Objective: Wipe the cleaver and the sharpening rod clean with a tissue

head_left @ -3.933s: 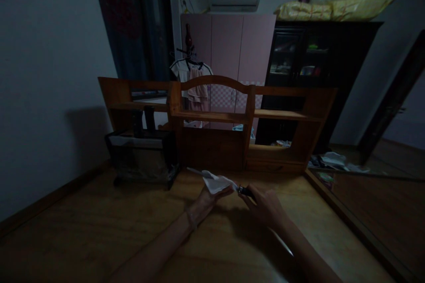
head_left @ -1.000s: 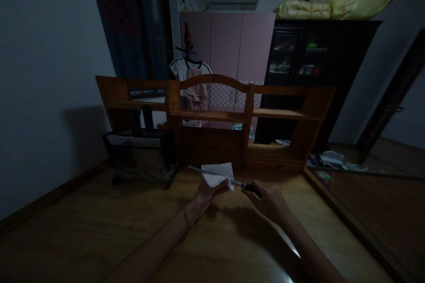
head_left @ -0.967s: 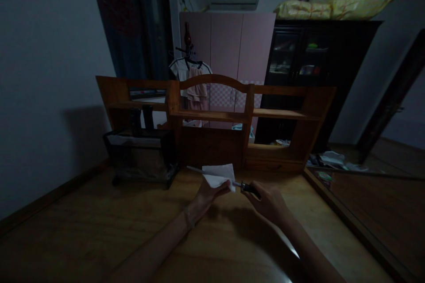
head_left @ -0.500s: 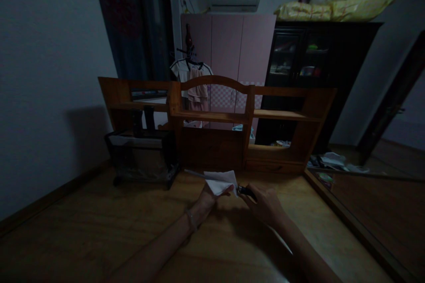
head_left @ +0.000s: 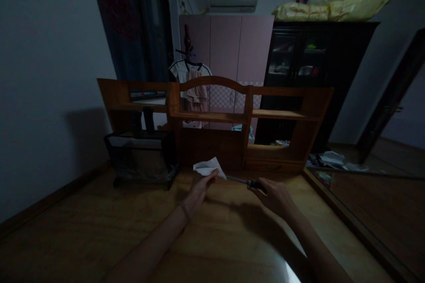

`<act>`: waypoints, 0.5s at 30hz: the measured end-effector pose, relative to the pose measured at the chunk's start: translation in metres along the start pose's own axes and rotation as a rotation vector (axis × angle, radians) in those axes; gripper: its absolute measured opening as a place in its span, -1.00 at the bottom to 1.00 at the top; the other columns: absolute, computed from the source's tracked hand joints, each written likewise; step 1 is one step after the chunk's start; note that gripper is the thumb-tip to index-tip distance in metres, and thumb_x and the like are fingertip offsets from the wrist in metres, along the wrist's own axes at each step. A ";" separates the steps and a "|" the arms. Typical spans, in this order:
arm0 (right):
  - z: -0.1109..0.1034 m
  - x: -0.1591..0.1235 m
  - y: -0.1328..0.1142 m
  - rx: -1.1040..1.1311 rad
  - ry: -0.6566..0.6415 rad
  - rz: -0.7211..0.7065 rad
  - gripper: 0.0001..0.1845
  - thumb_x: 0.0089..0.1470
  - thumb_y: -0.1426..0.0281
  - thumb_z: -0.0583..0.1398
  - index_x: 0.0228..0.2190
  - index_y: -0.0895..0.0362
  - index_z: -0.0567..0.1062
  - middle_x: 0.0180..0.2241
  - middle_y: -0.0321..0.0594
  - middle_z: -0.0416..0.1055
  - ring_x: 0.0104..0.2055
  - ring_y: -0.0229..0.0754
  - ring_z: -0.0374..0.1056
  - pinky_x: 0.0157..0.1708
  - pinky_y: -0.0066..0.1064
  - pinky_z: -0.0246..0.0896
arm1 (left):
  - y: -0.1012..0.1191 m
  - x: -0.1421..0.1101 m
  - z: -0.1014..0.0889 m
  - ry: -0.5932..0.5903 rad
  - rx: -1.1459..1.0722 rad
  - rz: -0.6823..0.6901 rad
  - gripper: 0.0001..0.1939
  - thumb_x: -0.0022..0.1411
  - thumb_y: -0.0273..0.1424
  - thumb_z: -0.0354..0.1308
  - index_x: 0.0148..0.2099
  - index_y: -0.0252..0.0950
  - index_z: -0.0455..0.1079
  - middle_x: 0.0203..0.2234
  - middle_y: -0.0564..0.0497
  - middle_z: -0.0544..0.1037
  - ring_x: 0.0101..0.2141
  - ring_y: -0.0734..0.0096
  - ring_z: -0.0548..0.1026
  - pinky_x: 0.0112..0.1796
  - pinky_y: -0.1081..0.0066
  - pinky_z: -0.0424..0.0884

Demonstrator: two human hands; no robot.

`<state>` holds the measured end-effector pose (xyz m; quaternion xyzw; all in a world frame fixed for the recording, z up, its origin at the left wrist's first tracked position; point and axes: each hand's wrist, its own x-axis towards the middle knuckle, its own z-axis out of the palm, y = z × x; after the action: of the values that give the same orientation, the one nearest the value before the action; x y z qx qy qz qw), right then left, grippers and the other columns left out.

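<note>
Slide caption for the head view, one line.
Left hand holds white tissue on a thin rod; right hand holds its black handle.

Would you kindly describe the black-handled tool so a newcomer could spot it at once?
Find the wide wooden shelf unit ahead. In front of it, the right hand grips the black-handled tool. Unlike the two upright handles at left, this one has a slim grey shaft showing.
</note>
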<state>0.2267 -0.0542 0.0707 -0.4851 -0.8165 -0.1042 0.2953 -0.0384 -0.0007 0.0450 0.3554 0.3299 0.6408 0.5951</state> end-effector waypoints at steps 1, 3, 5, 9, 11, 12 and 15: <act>-0.001 0.000 0.002 -0.014 0.005 0.004 -0.74 0.17 0.16 0.07 -0.31 0.07 0.44 -0.36 -0.19 0.52 -0.39 -0.16 0.44 -0.44 -0.42 0.16 | 0.003 0.005 -0.005 0.015 -0.010 0.003 -0.73 -0.20 -0.45 0.42 -0.35 -0.37 0.52 -0.40 -0.08 0.58 -0.41 0.35 0.53 -0.36 0.42 0.44; -0.003 -0.001 0.004 -0.042 0.009 0.013 -0.74 0.16 0.17 0.08 -0.30 0.07 0.44 -0.35 -0.19 0.52 -0.38 -0.15 0.44 -0.44 -0.42 0.16 | 0.007 0.015 -0.013 0.045 -0.033 0.017 -0.74 -0.19 -0.47 0.41 -0.35 -0.37 0.53 -0.39 -0.04 0.58 -0.40 0.41 0.52 -0.36 0.49 0.43; -0.003 -0.001 0.005 -0.071 0.003 0.024 -0.75 0.16 0.17 0.08 -0.30 0.07 0.44 -0.36 -0.20 0.52 -0.39 -0.15 0.44 -0.46 -0.42 0.15 | 0.007 0.022 -0.020 0.080 -0.055 0.032 -0.78 -0.17 -0.48 0.40 -0.37 -0.38 0.53 -0.40 -0.03 0.58 -0.40 0.44 0.52 -0.34 0.51 0.43; -0.001 0.000 0.002 -0.110 0.003 0.010 -0.74 0.17 0.17 0.07 -0.32 0.07 0.44 -0.38 -0.20 0.51 -0.40 -0.16 0.44 -0.47 -0.42 0.13 | 0.003 0.027 -0.027 0.162 -0.097 0.081 -0.81 -0.17 -0.52 0.39 -0.41 -0.38 0.51 -0.41 -0.01 0.57 -0.38 0.44 0.52 -0.33 0.49 0.45; -0.001 0.000 0.001 -0.145 0.022 -0.015 -0.74 0.18 0.19 0.06 -0.32 0.08 0.44 -0.39 -0.18 0.51 -0.37 -0.15 0.43 -0.44 -0.42 0.12 | 0.002 0.029 -0.031 0.220 -0.110 0.127 -0.81 -0.17 -0.51 0.39 -0.41 -0.37 0.50 -0.41 0.00 0.56 -0.39 0.44 0.52 -0.34 0.49 0.45; -0.002 -0.001 0.002 -0.170 0.036 -0.027 -0.74 0.18 0.20 0.06 -0.33 0.09 0.44 -0.39 -0.17 0.50 -0.36 -0.14 0.43 -0.42 -0.41 0.12 | 0.002 0.030 -0.034 0.259 -0.113 0.157 -0.80 -0.16 -0.49 0.39 -0.40 -0.36 0.48 -0.41 0.02 0.56 -0.40 0.47 0.51 -0.35 0.50 0.44; -0.004 -0.002 0.007 -0.242 0.117 -0.025 -0.74 0.19 0.22 0.06 -0.38 0.12 0.43 -0.42 -0.15 0.49 -0.38 -0.14 0.41 -0.41 -0.40 0.09 | 0.007 0.033 -0.042 0.372 -0.107 0.255 -0.77 -0.12 -0.40 0.39 -0.37 -0.32 0.45 -0.44 0.08 0.54 -0.44 0.56 0.48 -0.36 0.55 0.41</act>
<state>0.2353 -0.0537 0.0720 -0.5000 -0.7853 -0.2336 0.2805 -0.0786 0.0315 0.0310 0.2378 0.3520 0.7820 0.4561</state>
